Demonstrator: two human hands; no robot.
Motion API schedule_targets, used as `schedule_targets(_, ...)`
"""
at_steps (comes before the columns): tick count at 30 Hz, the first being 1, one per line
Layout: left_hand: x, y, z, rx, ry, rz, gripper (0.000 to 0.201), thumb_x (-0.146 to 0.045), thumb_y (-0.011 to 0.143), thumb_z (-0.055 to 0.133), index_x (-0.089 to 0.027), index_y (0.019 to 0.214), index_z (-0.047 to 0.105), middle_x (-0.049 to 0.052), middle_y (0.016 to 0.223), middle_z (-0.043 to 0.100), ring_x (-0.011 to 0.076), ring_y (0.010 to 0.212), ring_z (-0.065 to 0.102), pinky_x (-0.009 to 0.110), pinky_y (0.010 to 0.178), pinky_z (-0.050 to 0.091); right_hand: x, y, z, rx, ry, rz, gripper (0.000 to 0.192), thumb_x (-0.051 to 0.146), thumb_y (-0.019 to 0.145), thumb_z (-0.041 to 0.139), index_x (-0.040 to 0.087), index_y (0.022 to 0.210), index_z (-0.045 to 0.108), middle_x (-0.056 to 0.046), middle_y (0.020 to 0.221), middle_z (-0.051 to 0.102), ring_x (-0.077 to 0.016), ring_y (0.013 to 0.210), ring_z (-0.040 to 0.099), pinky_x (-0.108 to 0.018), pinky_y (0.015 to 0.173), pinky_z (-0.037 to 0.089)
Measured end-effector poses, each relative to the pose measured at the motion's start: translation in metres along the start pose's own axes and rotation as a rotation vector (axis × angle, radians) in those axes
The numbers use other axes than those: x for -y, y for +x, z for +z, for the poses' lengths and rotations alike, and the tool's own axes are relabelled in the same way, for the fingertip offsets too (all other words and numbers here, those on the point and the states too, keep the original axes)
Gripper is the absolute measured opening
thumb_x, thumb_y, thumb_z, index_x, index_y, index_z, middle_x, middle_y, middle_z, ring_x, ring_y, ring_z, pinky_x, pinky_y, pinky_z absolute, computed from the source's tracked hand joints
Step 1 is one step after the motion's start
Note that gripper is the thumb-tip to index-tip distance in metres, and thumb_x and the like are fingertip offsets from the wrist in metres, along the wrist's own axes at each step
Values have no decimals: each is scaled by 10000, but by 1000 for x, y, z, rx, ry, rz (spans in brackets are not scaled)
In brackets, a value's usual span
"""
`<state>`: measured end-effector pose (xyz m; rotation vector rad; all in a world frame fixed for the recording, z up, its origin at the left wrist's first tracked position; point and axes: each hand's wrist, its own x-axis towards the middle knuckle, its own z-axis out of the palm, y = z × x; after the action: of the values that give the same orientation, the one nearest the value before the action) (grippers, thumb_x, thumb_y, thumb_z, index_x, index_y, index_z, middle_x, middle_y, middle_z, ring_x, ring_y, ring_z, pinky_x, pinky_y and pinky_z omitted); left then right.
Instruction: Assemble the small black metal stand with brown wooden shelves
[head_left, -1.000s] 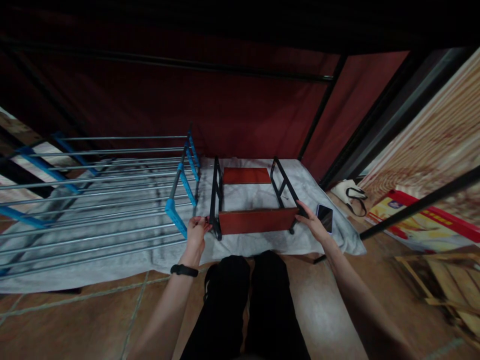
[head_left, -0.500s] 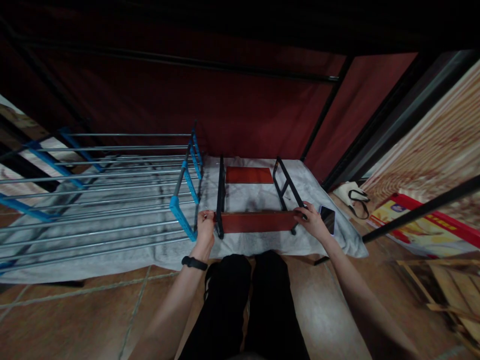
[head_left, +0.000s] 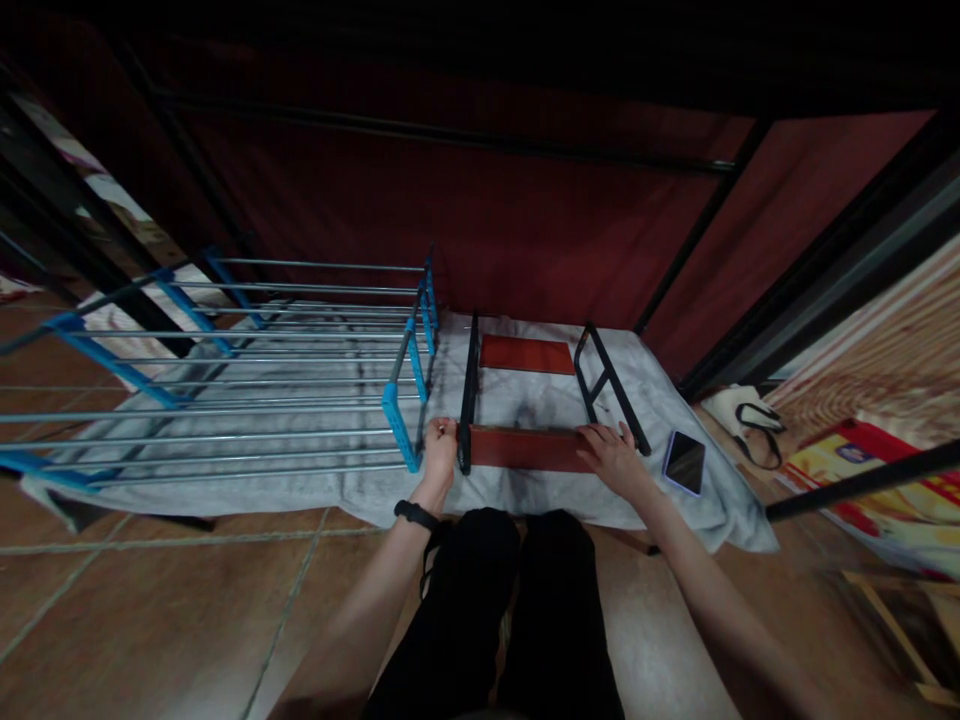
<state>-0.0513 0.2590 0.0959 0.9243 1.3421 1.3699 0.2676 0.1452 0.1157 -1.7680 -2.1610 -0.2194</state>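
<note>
**Both hands on small shelf frame, near board**

The small black-framed shelf [head_left: 525, 420] lay on a white cloth [head_left: 360, 490] spread over the tiled floor, just right of the blue-and-steel rack [head_left: 247, 390]. The left hand [head_left: 439, 447] was closed around the left end frame at its near corner. The right hand [head_left: 611, 455] lay flat, fingers spread, on the right end of the near red board [head_left: 525, 448]. A phone [head_left: 684, 462] lay on the cloth just beside the right hand.

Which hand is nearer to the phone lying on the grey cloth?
Right. The right hand rests on the red-brown board, just left of the phone; the left hand is at the board's far end.
</note>
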Motion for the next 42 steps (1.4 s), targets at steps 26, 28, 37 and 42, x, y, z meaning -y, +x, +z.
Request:
schedule_targets(26,4,-13,-39,238,500,404,182,-211,934,456,-184,930,635,35,803,682,162,743,672,264,695,503,83,51,12,116,-12,-189,418,229,1012,353,244,1416,462,-102,1339,606,-236,1190,573,-509,1136,270)
schedule_targets(28,3,-11,-43,246,558,499,217,-188,941,450,-175,980,663,57,880,695,169,801,670,278,744,508,83,52,14,122,-27,-186,402,235,1016,359,222,1401,476,-106,1342,604,-230,1201,567,-498,1131,277)
schedule_targets(37,-10,-11,-54,322,756,675,363,-53,926,396,-184,1128,668,82,1072,671,178,982,652,282,879,512,88,54,13,139,-42,-186,380,254,1022,369,204,1377,494,-109,1325,616,-220,1195,573,-465,1115,299)
schedule_targets(42,-14,-13,-57,339,829,662,402,-26,906,411,-204,1170,656,75,1116,657,165,962,655,264,863,514,88,56,14,160,-51,-193,382,252,1025,356,193,1371,508,-118,1307,628,-214,1178,586,-448,1104,319)
